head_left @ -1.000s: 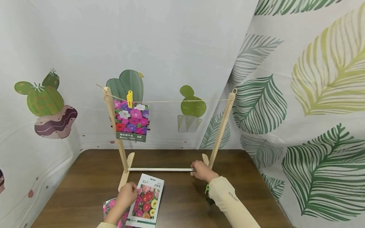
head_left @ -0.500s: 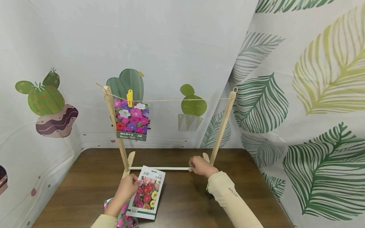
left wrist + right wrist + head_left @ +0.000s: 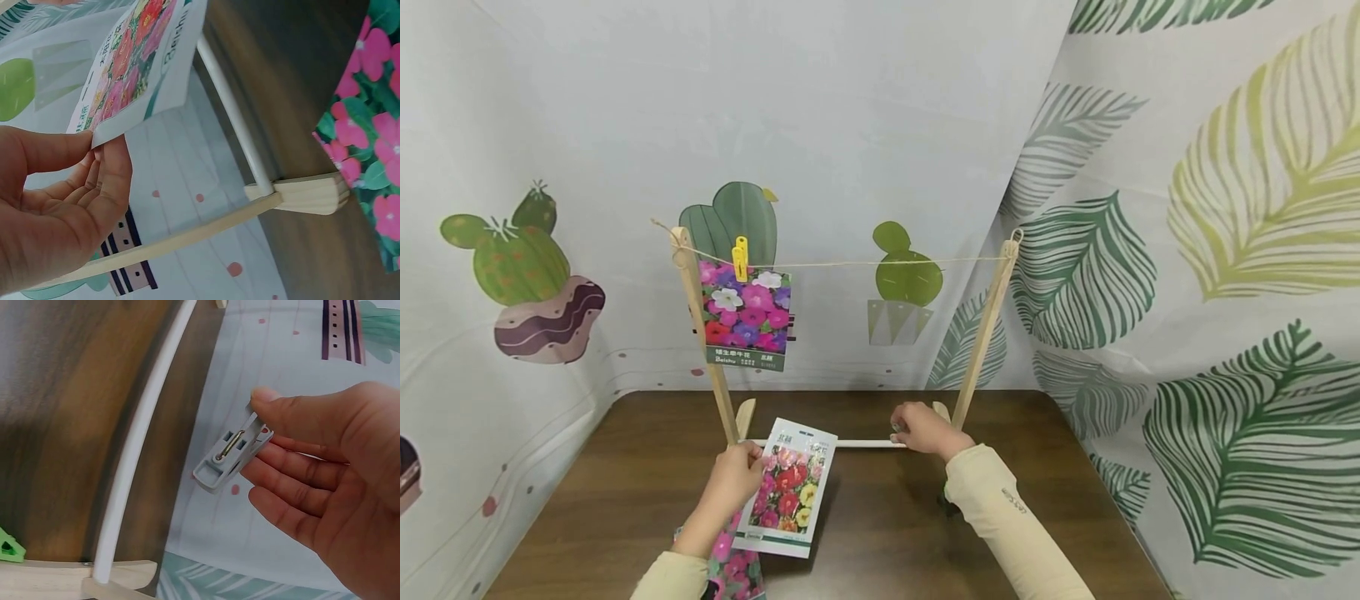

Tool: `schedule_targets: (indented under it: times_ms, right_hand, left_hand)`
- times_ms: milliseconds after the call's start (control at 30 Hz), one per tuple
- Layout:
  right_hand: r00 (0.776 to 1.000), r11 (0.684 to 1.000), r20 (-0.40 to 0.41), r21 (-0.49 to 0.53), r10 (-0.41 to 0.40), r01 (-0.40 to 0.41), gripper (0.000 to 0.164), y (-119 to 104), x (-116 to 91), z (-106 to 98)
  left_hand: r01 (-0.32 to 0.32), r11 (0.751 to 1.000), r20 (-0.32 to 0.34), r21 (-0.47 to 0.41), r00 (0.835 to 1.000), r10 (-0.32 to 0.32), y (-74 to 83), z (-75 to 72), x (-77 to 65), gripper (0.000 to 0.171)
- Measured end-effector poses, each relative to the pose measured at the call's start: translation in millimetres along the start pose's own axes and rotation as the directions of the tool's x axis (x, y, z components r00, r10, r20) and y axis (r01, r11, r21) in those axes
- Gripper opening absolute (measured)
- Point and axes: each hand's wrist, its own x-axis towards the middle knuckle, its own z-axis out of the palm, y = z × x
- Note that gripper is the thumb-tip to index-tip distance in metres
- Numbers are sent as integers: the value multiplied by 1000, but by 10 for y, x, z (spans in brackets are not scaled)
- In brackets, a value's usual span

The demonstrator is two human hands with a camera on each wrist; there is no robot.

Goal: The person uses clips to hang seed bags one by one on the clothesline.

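My left hand [image 3: 737,477] pinches a seed packet [image 3: 790,487] by its left edge, thumb on the front, above the table. Red, pink and yellow flowers are printed on that packet. Between the thumb and fingers of my right hand [image 3: 312,450] is a grey clothespin [image 3: 231,453] with a metal spring. Both hands are in front of a wooden rack with a string [image 3: 850,263] across its top. From the string's left part hangs another flower seed packet [image 3: 747,321], clipped by a yellow clothespin [image 3: 741,259].
A pink-flowered packet [image 3: 735,567] lies on the brown table [image 3: 880,533] below my left forearm. The rack has wooden posts [image 3: 987,333] and a white crossbar [image 3: 868,444] low down. Something green [image 3: 9,547] sits by the rack's right foot.
My left hand has lifted the red-and-yellow flower packet up and away from me. My right hand has risen slightly and moved a little left with the grey clothespin.
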Motion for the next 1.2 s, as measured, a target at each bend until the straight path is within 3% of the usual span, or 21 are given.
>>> schedule_targets:
  times_ms: [133,367,500,967,1200]
  right_hand:
    - [1000,1000,-14,-13,-8,7,20,-45,32,-60]
    - [999,999,-1,-9,54,-54,24,-127,77,-217]
    - [999,1000,-32,12,27,-26,26,-158,96,-289]
    - [996,1000,-89,4,-25,26,25,-306,132,-497]
    - [992,999,-112,-16,-49,48,22,-368,131,-590]
  left_hand:
    - [-13,1000,-6,-8,1000,13,54,-52,43,7]
    - [-18,1000,-14,-19,1000,18,137,-151,153,7]
    - [-27,999,-27,-27,999,27,180,-223,202,8]
    - [-106,994,-141,-31,985,101,334,-339,332,6]
    - [-146,989,-216,-22,967,138,418,-371,403,7]
